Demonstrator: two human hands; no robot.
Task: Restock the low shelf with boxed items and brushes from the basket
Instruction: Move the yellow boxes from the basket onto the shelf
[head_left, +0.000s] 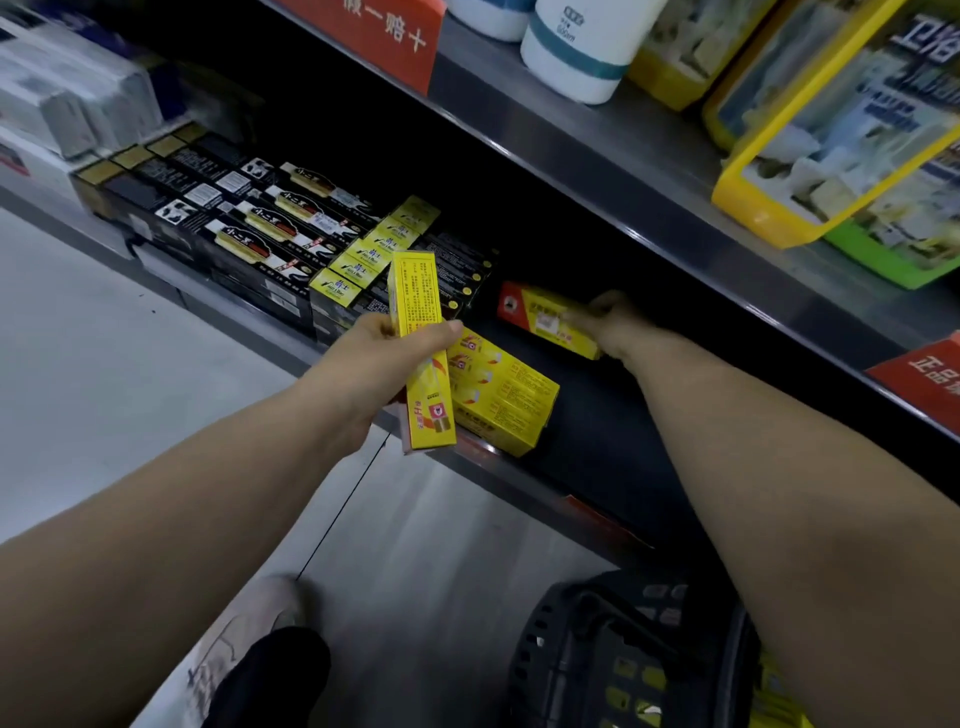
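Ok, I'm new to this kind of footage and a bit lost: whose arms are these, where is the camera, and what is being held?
There is no machine here: a person wears one camera on the head, looking down at their own arms. The left hand holds an upright yellow box in front of the low shelf. The right hand reaches further in, its grip on a red-and-yellow box. More yellow boxes lie at the shelf's front edge, black boxes to the left. A dark basket stands on the floor below.

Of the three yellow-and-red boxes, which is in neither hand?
The flat box at the low shelf's front edge; the left hand holds an upright box, the right hand grips a third box deeper inside.
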